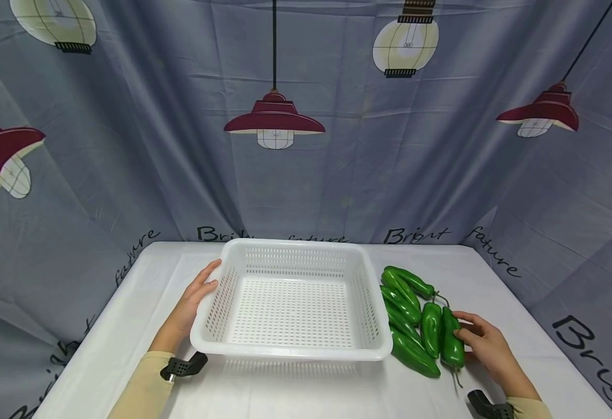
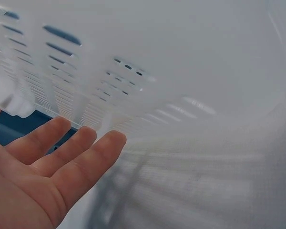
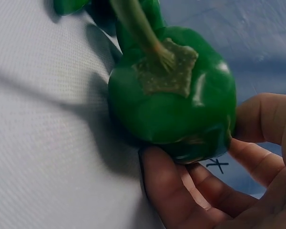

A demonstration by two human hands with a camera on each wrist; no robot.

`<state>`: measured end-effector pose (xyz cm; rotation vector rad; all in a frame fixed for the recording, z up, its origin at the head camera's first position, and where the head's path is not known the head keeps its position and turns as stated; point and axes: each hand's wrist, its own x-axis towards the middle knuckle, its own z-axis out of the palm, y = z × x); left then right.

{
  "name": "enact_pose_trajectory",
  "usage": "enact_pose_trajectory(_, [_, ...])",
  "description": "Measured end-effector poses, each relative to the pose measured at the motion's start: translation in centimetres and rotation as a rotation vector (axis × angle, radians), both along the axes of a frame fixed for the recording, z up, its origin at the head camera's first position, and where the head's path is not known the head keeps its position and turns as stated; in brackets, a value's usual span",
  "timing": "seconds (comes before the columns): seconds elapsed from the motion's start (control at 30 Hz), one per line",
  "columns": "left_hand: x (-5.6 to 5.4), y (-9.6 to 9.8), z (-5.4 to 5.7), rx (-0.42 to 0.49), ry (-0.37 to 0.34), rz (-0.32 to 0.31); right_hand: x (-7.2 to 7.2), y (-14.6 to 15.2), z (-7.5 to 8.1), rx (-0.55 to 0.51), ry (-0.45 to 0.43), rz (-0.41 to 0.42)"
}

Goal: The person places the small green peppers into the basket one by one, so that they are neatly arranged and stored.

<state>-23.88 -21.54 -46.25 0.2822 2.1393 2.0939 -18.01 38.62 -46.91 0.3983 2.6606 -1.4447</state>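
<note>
A white perforated plastic basket [image 1: 291, 352] sits on the table, with nothing inside it. My left hand [image 1: 190, 305] is at its left side, fingers extended against the outer wall just under the rim. From the left wrist view, that hand's fingertips [image 2: 115, 139] reach the slotted wall [image 2: 62, 62]. On the right, several glossy green peppers [image 1: 401, 305] lie in a group beside the basket. My right hand [image 1: 491, 346] grips the rightmost green pepper [image 1: 451, 343], thumb and fingers around its sides. Its stem end [image 3: 169, 71] faces the right wrist camera.
A white cloth covers the table [image 1: 494, 273]. Behind it hangs a grey-blue curtain [image 1: 337, 186] printed with lamps and lettering. Some peppers lie close against the basket's right wall. Black bands [image 1: 184, 366] are worn on both wrists.
</note>
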Motion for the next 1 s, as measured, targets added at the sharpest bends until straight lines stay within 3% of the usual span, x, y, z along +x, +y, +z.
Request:
enact_pose_trajectory(0.77, [0.0, 0.1, 0.1, 0.019, -0.013, 0.007, 0.1, 0.6, 0.8, -0.152, -0.020, -0.045])
enact_pose_trajectory(1.0, [0.0, 0.2, 0.1, 0.006, -0.014, 0.017, 0.0, 0.7, 2.0, -0.228, 0.029, 0.008])
